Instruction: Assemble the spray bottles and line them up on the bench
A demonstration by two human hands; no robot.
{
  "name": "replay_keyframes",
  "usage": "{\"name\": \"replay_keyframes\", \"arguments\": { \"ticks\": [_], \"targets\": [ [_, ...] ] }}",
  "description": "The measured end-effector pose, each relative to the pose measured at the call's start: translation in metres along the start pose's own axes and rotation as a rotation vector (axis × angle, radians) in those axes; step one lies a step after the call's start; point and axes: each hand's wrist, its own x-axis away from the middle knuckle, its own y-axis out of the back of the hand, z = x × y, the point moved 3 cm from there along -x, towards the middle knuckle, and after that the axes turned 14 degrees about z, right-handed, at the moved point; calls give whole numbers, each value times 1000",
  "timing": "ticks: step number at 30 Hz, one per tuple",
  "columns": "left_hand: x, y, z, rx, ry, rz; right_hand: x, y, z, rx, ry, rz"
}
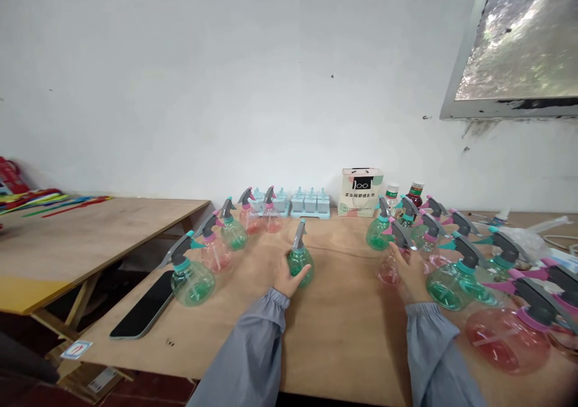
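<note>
Around the clear green spray bottle at the middle of the table is my left hand, thumb across its front and fingers on its left side. That bottle stands upright, its grey trigger head above my grip. My right hand is closed at the neck of a clear pink spray bottle with a grey and pink head; my fingertips there are partly hidden. Right of this hand stands a green spray bottle, and nearer me a larger-looking pink spray bottle.
Several spray bottles form a left row, including a green one beside a black phone. Light-blue popsicle molds and a paper bag stand by the wall. A second table is at left.
</note>
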Motion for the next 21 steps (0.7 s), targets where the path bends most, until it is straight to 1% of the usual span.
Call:
{"name": "replay_keyframes", "arguments": {
  "ticks": [3, 5, 8, 10, 15, 19, 21],
  "targets": [
    [-1, -1, -1, -2, -12, 6, -4, 1, -23, 163, 24, -28],
    [-1, 0, -2, 2, -15, 6, -5, 3, -35, 286, 68, -99],
    [0, 2, -3, 23, 2, 7, -4, 2, -45, 457, 170, -226],
    [0, 2, -4, 36, 21, 9, -4, -1, -48, 532, 218, -268],
    [0, 0, -3, 40, 8, 12, -6, -5, -52, 579, 222, -312],
    [-1, 1, -1, 53, -3, 12, -5, -4, -52, 556, 217, -325],
    [-2, 1, -3, 82, -3, 37, -4, -5, -51, 542, 235, -329]
  ]
}}
